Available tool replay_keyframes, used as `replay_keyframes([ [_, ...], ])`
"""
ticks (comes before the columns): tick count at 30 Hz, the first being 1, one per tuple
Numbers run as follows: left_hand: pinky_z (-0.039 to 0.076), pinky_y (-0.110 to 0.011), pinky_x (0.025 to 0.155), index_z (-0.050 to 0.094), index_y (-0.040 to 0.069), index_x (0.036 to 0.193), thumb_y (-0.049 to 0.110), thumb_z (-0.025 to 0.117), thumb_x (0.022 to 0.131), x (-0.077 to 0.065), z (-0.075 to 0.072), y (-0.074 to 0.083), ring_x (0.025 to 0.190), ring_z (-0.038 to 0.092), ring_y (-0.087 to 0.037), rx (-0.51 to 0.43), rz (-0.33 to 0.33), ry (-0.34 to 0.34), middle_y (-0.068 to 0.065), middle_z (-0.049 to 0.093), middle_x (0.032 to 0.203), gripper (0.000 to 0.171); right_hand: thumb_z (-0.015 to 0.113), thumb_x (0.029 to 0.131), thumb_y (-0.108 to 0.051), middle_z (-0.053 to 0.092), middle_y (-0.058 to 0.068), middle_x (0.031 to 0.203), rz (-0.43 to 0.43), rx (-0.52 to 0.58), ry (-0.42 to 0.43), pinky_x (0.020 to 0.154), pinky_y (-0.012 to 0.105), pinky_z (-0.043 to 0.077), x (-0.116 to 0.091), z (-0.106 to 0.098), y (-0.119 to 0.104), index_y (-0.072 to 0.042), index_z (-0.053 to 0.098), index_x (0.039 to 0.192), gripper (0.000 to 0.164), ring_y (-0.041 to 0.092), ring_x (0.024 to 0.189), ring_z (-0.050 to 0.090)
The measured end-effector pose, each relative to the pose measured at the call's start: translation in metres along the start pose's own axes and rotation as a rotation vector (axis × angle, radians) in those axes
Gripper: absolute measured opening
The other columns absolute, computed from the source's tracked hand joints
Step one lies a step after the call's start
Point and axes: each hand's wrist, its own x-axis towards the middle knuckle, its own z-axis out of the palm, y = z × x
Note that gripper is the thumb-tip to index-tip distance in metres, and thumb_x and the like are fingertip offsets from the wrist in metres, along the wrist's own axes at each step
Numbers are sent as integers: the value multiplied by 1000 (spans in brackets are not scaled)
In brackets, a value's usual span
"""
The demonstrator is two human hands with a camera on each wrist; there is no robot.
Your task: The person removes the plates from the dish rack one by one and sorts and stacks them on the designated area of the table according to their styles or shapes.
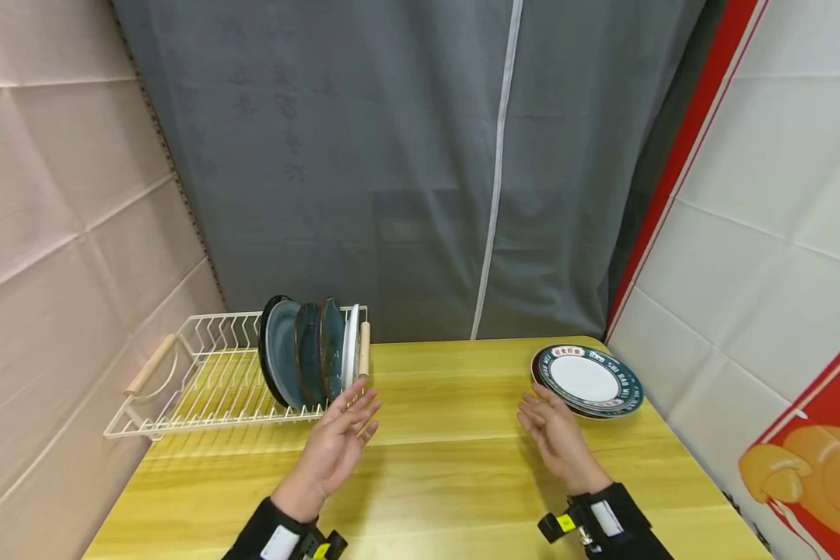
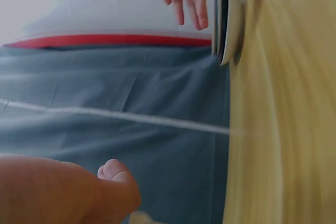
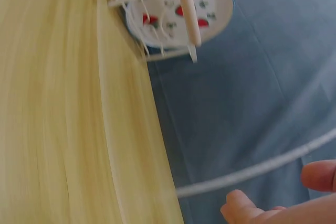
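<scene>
My left hand is held with straight, spread fingers in front of the right end of a cream wire dish rack. Several plates stand on edge in the rack, among them a blue-grey plate, a dark green plate and a white plate. In the right wrist view the white plate shows red and green prints. My right hand, fingers extended, is near a stack of plates at the table's right; the top one has a dark lettered rim and white centre. Neither hand holds anything.
The wooden table stretches between rack and stack. A grey curtain hangs behind it. Pale sheeting covers the left wall, and a white panel with red edging stands on the right. The rack has wooden handles at its ends.
</scene>
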Motion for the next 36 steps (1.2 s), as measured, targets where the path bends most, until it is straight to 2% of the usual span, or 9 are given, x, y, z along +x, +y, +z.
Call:
replay_keyframes([
  [5,39,-31,105,13,9,157,1,33,104,-1,-13,16,136,39,-21,-9,38,4,-10,27,155,57,34,103,-2,15,24,159,-9,20,-27,108,24,42,2,22,3,-2,11,157,59,35,144,25],
  [8,42,-26,103,10,11,158,4,30,106,-2,-23,25,138,37,-19,-11,71,5,-6,32,152,56,35,103,-1,15,26,158,-22,27,-56,108,26,42,4,34,5,0,12,156,58,37,144,25],
  [14,43,-23,102,15,15,156,8,29,108,-7,-42,45,133,43,-12,-21,137,24,6,46,140,51,37,102,-1,18,27,158,-36,22,-126,111,32,41,4,58,10,1,16,155,57,42,145,25],
  [17,41,-23,103,20,18,154,9,29,108,-8,-49,56,134,42,-12,-19,168,21,7,46,138,47,39,101,-1,19,28,157,-41,14,-145,111,32,41,4,68,12,2,18,154,57,43,145,25],
  [25,39,-23,104,26,24,150,9,29,108,-15,-67,85,132,38,-13,-33,245,63,8,43,137,44,41,101,-3,20,28,157,-25,-21,-219,113,37,38,2,90,18,1,19,154,57,44,144,27],
  [28,40,-23,102,35,25,143,7,28,108,-16,-76,91,129,41,-12,-67,273,62,6,44,138,41,43,101,-3,21,27,157,-19,-5,-238,114,38,38,1,98,19,1,20,154,57,43,144,29],
  [31,42,-23,100,41,24,138,4,29,107,-17,-84,97,124,47,-11,-140,299,70,4,48,135,39,44,101,-3,21,27,157,-9,11,-271,114,38,38,0,105,21,0,20,154,58,42,144,29],
  [36,42,-23,101,44,21,134,2,32,106,-19,-92,104,120,51,-12,-240,326,93,1,52,130,37,43,102,-3,20,28,158,28,5,-334,112,34,40,-6,114,24,0,19,154,58,42,145,26],
])
